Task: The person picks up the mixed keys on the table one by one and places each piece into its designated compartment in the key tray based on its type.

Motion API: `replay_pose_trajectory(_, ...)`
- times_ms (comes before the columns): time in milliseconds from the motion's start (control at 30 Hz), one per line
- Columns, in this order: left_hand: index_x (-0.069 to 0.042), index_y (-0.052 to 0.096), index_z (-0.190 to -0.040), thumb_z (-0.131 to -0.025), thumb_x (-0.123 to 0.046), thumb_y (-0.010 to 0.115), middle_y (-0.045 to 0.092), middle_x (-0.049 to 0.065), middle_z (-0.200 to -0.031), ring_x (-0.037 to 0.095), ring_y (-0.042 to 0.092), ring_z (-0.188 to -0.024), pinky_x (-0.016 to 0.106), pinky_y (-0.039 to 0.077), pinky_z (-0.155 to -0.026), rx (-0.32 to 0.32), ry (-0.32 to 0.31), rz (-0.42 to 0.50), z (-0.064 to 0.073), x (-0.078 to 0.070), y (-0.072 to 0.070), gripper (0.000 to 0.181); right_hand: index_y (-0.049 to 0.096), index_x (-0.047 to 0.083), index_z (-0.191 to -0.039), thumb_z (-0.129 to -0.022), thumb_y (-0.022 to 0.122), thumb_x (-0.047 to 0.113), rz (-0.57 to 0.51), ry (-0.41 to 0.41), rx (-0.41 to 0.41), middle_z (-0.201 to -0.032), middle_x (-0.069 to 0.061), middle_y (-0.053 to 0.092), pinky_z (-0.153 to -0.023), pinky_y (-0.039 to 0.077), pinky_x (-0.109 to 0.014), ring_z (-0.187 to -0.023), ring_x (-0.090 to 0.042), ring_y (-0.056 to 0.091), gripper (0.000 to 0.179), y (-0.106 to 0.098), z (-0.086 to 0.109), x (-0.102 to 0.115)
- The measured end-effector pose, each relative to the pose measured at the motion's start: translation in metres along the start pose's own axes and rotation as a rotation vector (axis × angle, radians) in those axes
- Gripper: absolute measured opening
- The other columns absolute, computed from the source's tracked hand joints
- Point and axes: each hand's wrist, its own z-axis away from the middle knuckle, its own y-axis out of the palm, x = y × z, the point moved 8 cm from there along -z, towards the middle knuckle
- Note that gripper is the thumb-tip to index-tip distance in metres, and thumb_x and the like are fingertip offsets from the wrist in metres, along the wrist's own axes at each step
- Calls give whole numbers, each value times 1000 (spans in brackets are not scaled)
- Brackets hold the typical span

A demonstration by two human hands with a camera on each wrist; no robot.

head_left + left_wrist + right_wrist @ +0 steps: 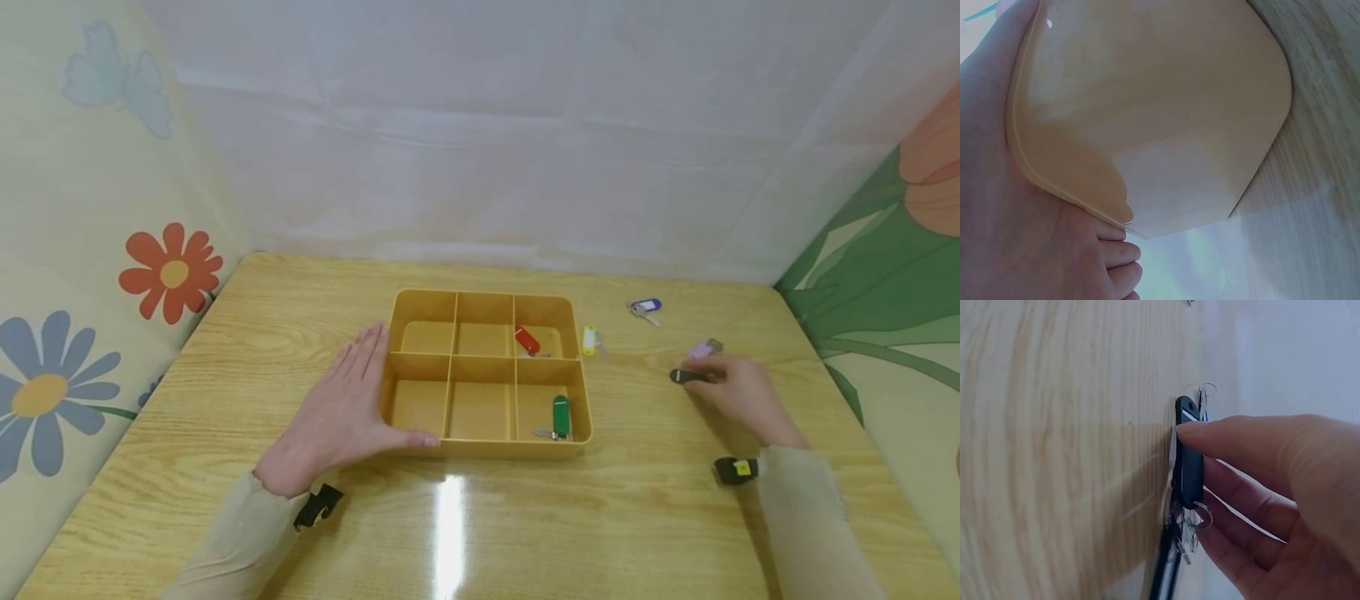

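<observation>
Pale sleeves point(810, 508) reach in closest to my head view, one to either side of the yellow tray point(487, 450), which I use as my landmark. I see the left hand point(341, 421) laid along the tray's left wall, its fingers straight and its thumb stretched out along the near rim. Well to the right of the tray, the right hand point(738, 396) pinches the black key tag point(1192, 478), thumb on its broad face and the other fingers bent behind it; whether the tag is clear of the table point(562, 525), I cannot tell from here.

My worry is that thumb: it sits toward one end, so the tag might pivot or slip if the pinch loosens. Also right of the tray, the lilac tag point(702, 349) lies just beyond the hand, and a knuckle or the metal ring point(1211, 515) could drag it along. Too firm a push from the left palm might shift the tray, jostling the red tag point(527, 339) in its far right compartment and the green tag point(561, 417) in its near right one, or nudging the yellow tag point(588, 340) just beside its right wall.

I read the black key tag's long axis as roughly parallel to the tray's near wall, the rounded free end pointing toward the tray and the ring end away from it.
</observation>
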Motion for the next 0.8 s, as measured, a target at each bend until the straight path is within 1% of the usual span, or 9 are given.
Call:
replay_pose_trajectory(200, -3, -13, -159, -67, -97, 52, -12, 16, -166, 30, -5, -153, 48, 5, -124, -9, 6, 3, 1, 0, -1, 147, 74, -3, -115, -91, 76, 5, 7, -16, -13, -114, -26, 70, -90, 52, -61, -106, -43, 64, 25, -1, 0, 4)
replay_pose_trajectory(500, -4, -14, -159, -66, -97, 52, -13, 15, -166, 30, -6, -153, 49, 5, -124, -7, 4, 3, 1, 0, 0, 147, 75, -2, -113, -91, 76, 5, 7, -24, -22, -110, -23, 71, -88, 53, -59, -102, -41, 65, 23, -1, 0, 8)
replay_pose_trajectory(633, -4, -14, -159, -66, -97, 52, -13, 15, -166, 30, -6, -153, 48, 4, -124, -6, 3, 6, 1, 0, 0, 147, 75, -2, -113, -91, 76, 5, 7, -14, -21, -110, -22, 71, -86, 54, -57, -101, -39, 65, 22, -1, 1, 9)
replay_pose_trajectory(800, 0, -10, -160, -66, -98, 52, -12, 16, -166, 30, -5, -153, 48, 5, -124, -9, 1, 4, 1, 0, 0, 149, 75, 0, -113, -92, 76, 7, 9, 7, -3, -111, -22, 71, -87, 54, -58, -103, -39, 64, 22, 1, 0, 9)
